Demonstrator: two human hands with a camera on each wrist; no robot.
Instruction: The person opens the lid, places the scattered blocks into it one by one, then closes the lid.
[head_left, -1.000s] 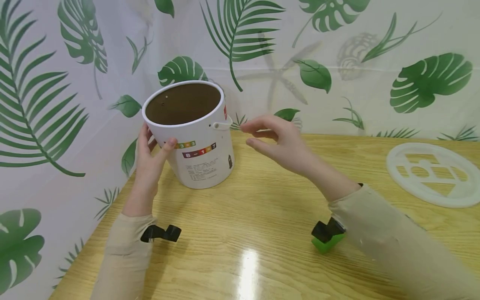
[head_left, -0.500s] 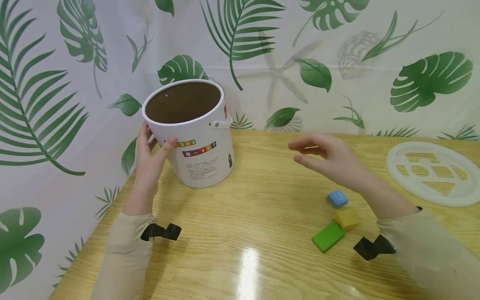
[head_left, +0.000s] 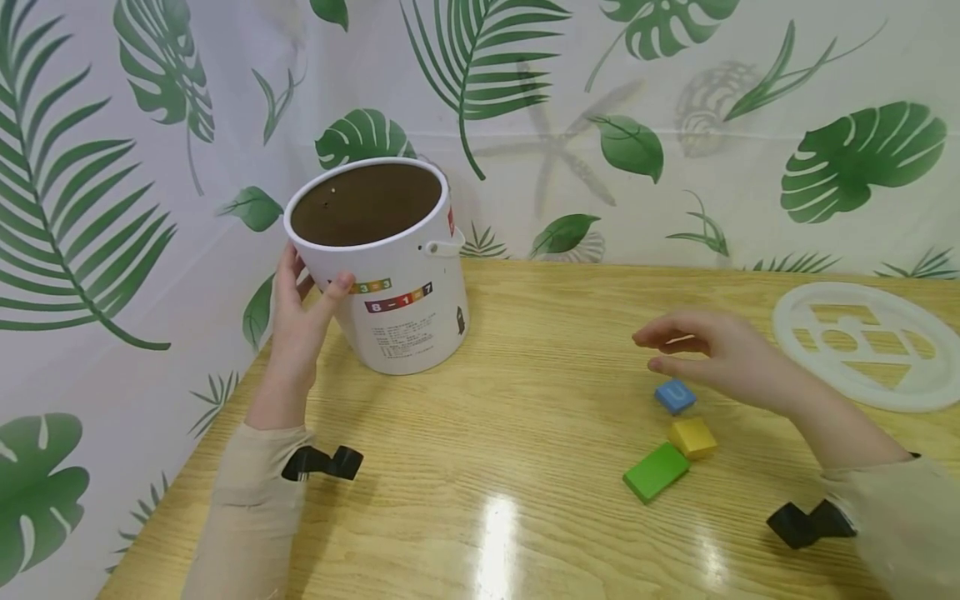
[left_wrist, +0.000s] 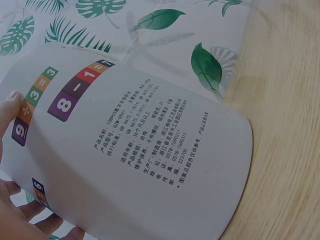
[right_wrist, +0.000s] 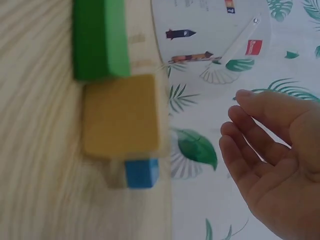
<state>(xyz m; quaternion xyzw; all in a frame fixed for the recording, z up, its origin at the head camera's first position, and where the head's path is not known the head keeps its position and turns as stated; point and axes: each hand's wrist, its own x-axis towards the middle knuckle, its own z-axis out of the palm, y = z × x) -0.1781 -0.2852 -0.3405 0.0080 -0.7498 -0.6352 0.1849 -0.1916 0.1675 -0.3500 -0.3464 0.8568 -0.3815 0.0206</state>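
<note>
A white bucket (head_left: 405, 333) with a brown inside stands at the left of the table; the left hand (head_left: 300, 325) grips its left side, thumb on the printed front and fingers round behind. In the left wrist view the thumb and fingers of the left hand (left_wrist: 20, 220) lie against the bucket (left_wrist: 150, 150). Above and just right of a blue block (head_left: 676, 397) hovers the right hand (head_left: 720, 358), fingers loosely bent, holding nothing. A yellow block (head_left: 693, 438) and a green block (head_left: 656, 472) lie nearer the front. The right wrist view also shows the right hand (right_wrist: 280, 155) bare.
A white round plate with cut-out shapes (head_left: 832, 375) lies on the wooden table (head_left: 525, 417) at the right. A leaf-patterned sheet (head_left: 525, 150) hangs behind the table and along its left side.
The right hand has moved away from the bucket, right and toward the front, uncovering the blue and yellow blocks and all of the green one. The left hand and bucket have stayed in place.
</note>
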